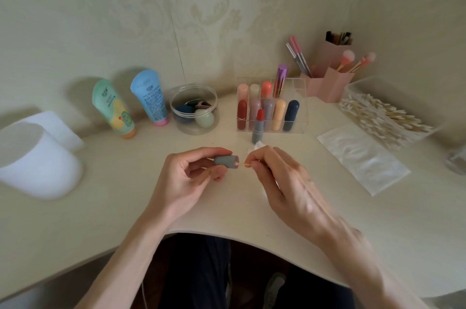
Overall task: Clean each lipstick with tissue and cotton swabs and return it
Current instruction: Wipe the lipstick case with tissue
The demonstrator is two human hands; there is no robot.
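We are seeing the left hand [191, 172] pinching a grey lipstick cap [226, 163] sideways over the desk [126, 182], thumb and fingers clamped on it, open end facing right, while the right hand [274, 172] is pinching a cotton swab [245, 164] with fingertips together, its tip at the cap's rim, and a tissue [258, 145] is peeking out behind that hand. The uncapped red lipstick [258, 127] is standing upright on the desk just in front of the clear organizer [300, 96] holding other lipsticks [291, 112]. We are noting print on the green tube [113, 107] and blue tube [150, 96] at left, too small to read.
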